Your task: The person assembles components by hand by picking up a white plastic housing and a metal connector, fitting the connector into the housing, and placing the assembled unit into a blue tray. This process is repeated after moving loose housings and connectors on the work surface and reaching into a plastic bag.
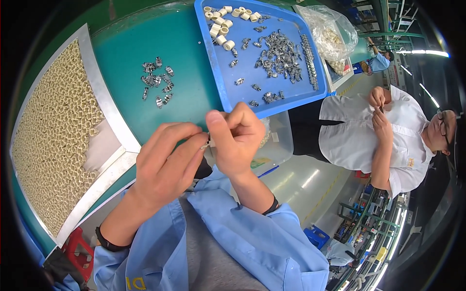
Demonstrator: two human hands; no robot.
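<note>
Blue tray (221,82) of metal clips (279,53), white rings (221,24)

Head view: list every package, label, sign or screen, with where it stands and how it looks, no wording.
Clear plastic bag: top right, beyond the blue tray, crumpled, holding pale small parts.
Clear plastic box: just beyond the right hand, under the tray's near edge, see-through.
Label: on that box's near side, small, yellow and green.
No screens or signs can be made out.

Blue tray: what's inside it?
The blue tray holds cream plastic rings at its far corner and loose small metal clips; its near edge is hidden behind the right hand.
</note>
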